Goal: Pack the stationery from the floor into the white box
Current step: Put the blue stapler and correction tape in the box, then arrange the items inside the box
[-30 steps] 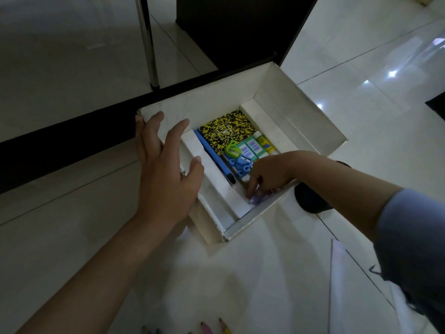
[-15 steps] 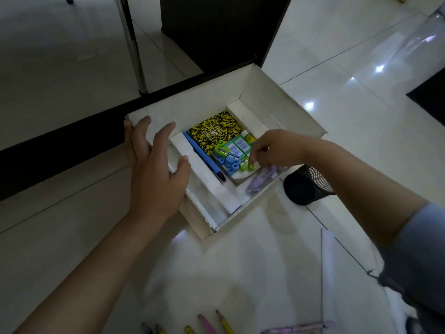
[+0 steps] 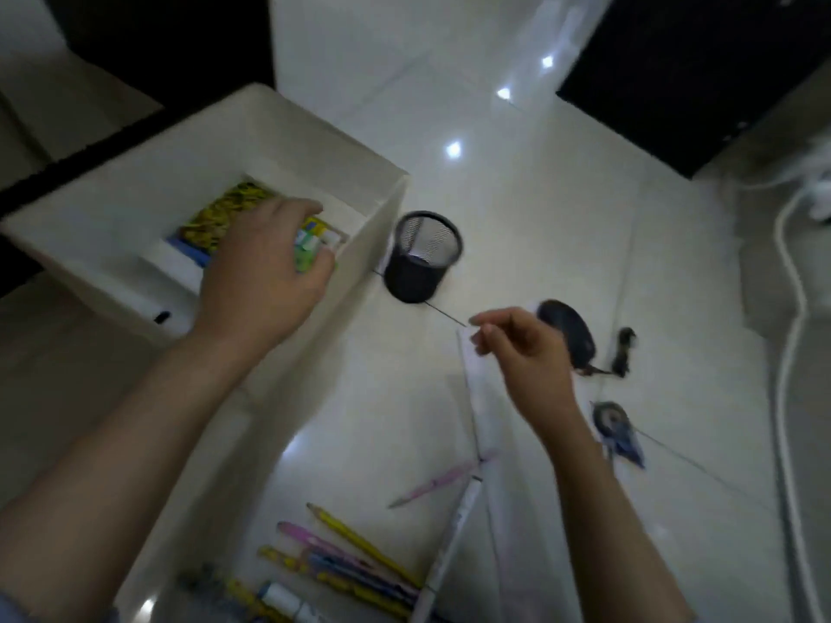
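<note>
- White cardboard box point(image 3: 135, 195) sits at the far left of the floor; a yellow-and-black notebook point(image 3: 225, 209) and small green items already lie inside.
- Your left hand point(image 3: 265, 281) hovers over the box's near right corner, fingers loosely curled above the contents; the blur hides whether they hold anything, so I cannot tell.
- Your right hand point(image 3: 517, 348) hangs over the far end of a long white ruler point(image 3: 476, 397), thumb and forefinger drawn together as if pinching; what they hold, if anything, cannot be made out.
- Pencils and pens point(image 3: 341, 555) lie loose at the near edge, a pink pen point(image 3: 436, 481) just beside the ruler. Judged light, stiff and smooth, they will roll; gather them mid-shaft as a bundle.
- The black mesh cup point(image 3: 422, 258) stands just beside the box's right wall; likely light and rigid, so take it by the rim.
</note>
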### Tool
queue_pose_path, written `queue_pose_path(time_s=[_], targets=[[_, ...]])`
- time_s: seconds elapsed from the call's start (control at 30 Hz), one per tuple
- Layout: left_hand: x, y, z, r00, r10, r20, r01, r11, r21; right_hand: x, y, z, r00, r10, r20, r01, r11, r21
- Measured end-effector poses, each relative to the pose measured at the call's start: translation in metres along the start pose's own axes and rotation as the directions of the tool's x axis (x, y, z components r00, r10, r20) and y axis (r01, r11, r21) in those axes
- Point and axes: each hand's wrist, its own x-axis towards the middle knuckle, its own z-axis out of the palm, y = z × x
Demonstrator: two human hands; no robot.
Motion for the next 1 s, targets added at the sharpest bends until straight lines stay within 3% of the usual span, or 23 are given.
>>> queue_pose_path(time_s=[0.2,0.3,0.37,0.5,0.7,0.87,1.0], targets=[[0.005,0.012,0.035,0.985,0.044,0.164,-0.061,0.993,0.099,-0.068,0.079,-0.046,0.925,0.251,-0.284,-0.289,0.952,-0.103],[0.002,0.008,0.039,0.981,0.050,0.189,-0.069,0.993,0.099,-0.070,0.107,-0.074,0.847,0.256,-0.466,-0.383,0.902,-0.199],[0.003,0.004,0.039,0.980,0.041,0.195,-0.060,0.994,0.092,-0.065,0.125,-0.091,0.826,0.236,-0.512,-0.424,0.858,-0.288],[0.005,0.000,0.041,0.978,0.039,0.205,-0.067,0.989,0.132,-0.052,0.155,-0.112,0.816,0.343,-0.465,-0.543,0.732,-0.413],[0.004,0.002,0.039,0.976,-0.014,0.217,0.004,0.999,0.048,-0.029,0.169,-0.111,0.821,0.467,-0.328,-0.571,0.689,-0.446],[0.004,0.008,0.035,0.981,-0.046,0.190,0.052,0.998,-0.029,-0.024,0.161,-0.103,0.842,0.372,-0.390,-0.520,0.752,-0.405],[0.003,0.013,0.033,0.983,-0.103,0.154,0.120,0.988,-0.102,-0.014,0.124,-0.099,0.919,0.178,-0.351,-0.313,0.871,-0.378]])
